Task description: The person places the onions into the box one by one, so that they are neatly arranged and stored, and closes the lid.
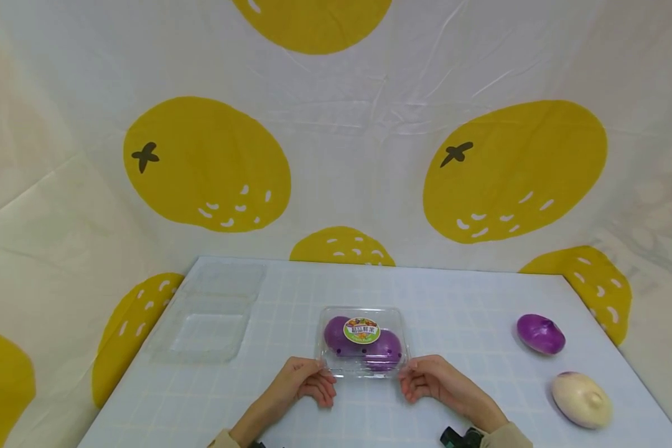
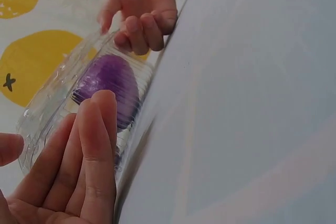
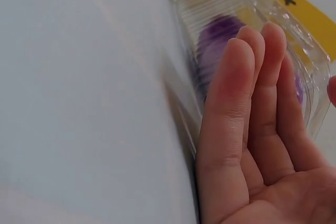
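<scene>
A clear plastic clamshell box with a fruit-printed label on its lid lies flat at the middle of the table. Inside are two round purple vegetables, seen through the plastic. My left hand holds the box's front left corner, thumb to one side of the rim and the other fingers along the front wall. At the front right corner my right hand holds it likewise, its fingers fairly straight against the ridged wall.
At the table's left lies an open, clear plastic box, its lid folded back. On the right are a purple vegetable and a cream, purple-topped turnip. A cloth backdrop printed with yellow fruit rises behind the table.
</scene>
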